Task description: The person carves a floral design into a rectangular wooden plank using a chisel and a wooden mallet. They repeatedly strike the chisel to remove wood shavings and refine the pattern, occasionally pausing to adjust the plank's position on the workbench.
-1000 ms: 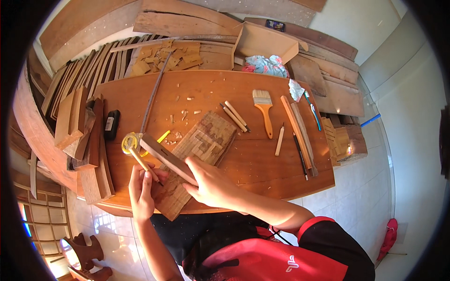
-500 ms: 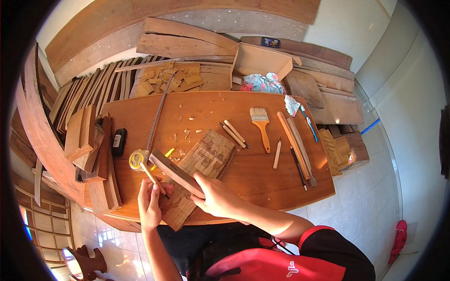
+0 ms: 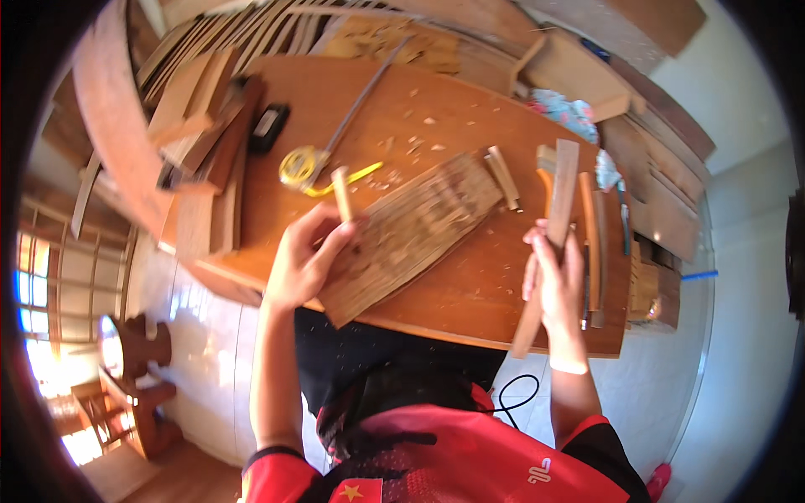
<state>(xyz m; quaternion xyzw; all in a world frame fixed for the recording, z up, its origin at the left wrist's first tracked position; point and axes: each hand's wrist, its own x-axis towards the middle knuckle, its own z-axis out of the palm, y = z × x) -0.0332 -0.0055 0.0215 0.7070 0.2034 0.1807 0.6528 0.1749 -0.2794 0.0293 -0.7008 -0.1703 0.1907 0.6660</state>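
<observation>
A carved wooden board [image 3: 402, 239] lies slanted across the table in front of me, its surface cut into blocky relief. My left hand [image 3: 309, 251] is closed around a carving chisel [image 3: 342, 197] over the board's left end; the pale handle sticks up, and the blade is hidden. Off the board's right side, my right hand [image 3: 555, 272] grips a flat wooden bar [image 3: 563, 189], held upright and tilted above the table. Two wood-handled tools [image 3: 503, 178] rest at the board's far right corner. Wood chips [image 3: 412, 144] are scattered beyond it.
At the left lie a yellow tape measure [image 3: 302, 169], a black box-shaped item [image 3: 268, 127] and stacked wood blocks [image 3: 222, 197]. A paintbrush [image 3: 546, 159], partly hidden, and long wooden strips [image 3: 591, 243] lie right. Behind stand a cardboard box [image 3: 579, 71] with cloth and leaning planks [image 3: 662, 176].
My right hand has swung right with the wooden bar, away from the chisel. My left hand has tilted the chisel more upright. The view has turned, and the board appears rotated.
</observation>
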